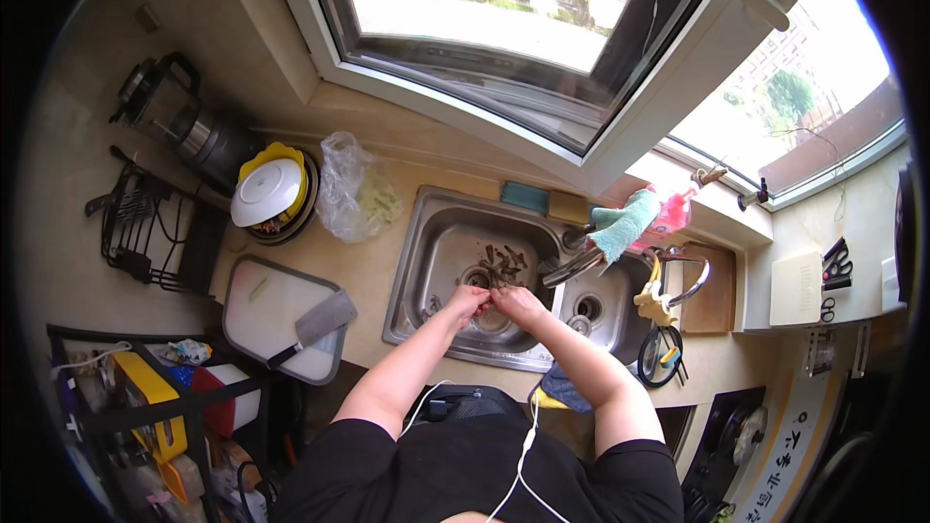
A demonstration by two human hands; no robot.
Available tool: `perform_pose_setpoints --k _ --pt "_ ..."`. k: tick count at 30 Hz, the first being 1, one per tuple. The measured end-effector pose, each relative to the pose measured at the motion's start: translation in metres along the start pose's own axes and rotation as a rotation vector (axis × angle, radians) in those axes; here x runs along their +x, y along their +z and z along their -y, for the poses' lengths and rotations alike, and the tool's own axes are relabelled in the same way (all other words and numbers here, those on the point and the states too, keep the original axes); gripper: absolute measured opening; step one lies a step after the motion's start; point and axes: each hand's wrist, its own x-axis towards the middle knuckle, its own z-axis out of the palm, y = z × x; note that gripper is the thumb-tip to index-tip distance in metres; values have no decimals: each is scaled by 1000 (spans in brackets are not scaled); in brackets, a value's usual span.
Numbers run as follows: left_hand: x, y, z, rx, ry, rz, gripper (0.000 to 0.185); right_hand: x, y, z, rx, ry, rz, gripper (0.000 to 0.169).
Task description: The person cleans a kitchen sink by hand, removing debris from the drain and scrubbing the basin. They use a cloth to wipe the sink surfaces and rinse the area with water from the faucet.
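Observation:
My left hand [468,303] and my right hand [518,305] meet over the left basin of the stainless steel double sink [429,232]. Their fingertips are pinched close together. Anything between them is too small or too hidden to make out. Just beyond my fingers, a pile of brown, wet-looking scraps [505,265] lies on the basin floor beside the drain [476,277]. A faucet [574,266] with a teal cloth [623,224] draped over it reaches in from the right of my hands.
Left of the sink, a cleaver [323,318] rests on a cutting board [254,312]. Behind it stand a plastic bag [349,189], stacked bowls under a white plate [267,192] and a blender [196,127]. An open window sash [465,109] juts over the counter. A sponge [567,208] sits behind the sink.

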Motion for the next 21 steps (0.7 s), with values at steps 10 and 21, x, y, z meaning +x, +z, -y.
perform_pose_setpoints --k 10,21 --pt "-3 3 -3 31 56 -7 11 3 3 -11 453 164 -208 16" --pt "-9 6 -9 38 166 -70 7 0 7 -14 972 369 -197 17"
